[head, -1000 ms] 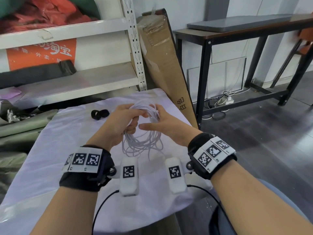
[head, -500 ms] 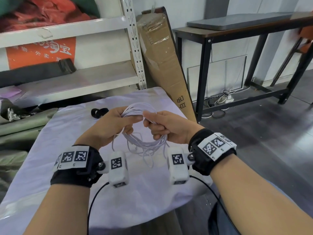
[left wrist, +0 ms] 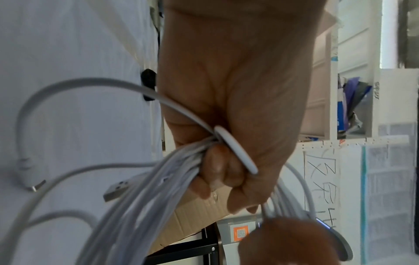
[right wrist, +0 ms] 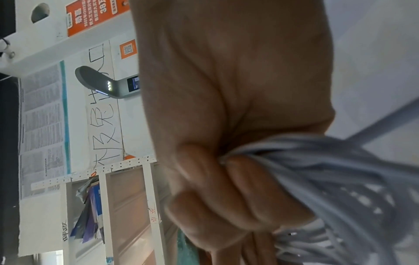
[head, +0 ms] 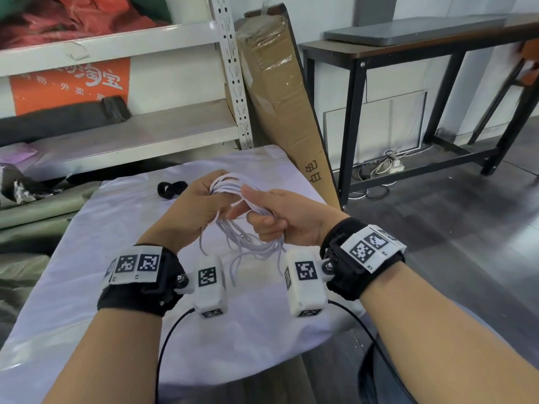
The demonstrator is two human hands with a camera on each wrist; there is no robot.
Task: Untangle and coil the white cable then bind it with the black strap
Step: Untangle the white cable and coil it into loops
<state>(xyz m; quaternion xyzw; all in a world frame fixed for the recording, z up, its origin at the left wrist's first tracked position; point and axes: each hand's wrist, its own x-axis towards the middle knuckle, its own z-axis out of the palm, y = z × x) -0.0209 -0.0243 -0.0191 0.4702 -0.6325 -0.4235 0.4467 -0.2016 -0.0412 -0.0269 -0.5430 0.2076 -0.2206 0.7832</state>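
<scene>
The white cable (head: 233, 188) is gathered into a loose coil held above the table between both hands. My left hand (head: 201, 205) grips the coil's upper left side; in the left wrist view its fingers (left wrist: 217, 166) curl round the bundled strands (left wrist: 145, 190), with two plug ends (left wrist: 115, 190) dangling. My right hand (head: 271, 217) grips the coil's right side, its fingers (right wrist: 229, 197) wrapped round the strands (right wrist: 317, 172), index finger pointing left. Loose loops (head: 248, 249) hang below. The black strap (head: 170, 188) lies on the table behind my left hand.
A white cloth covers the table (head: 87, 287). A tall cardboard box (head: 280, 94) leans at the table's far right corner. Metal shelving (head: 122, 132) stands behind. A black-framed desk (head: 408, 53) and dark floor lie to the right.
Both hands have turned the coil and drawn closer together. My right hand went from an open reach to a full grip round the strands.
</scene>
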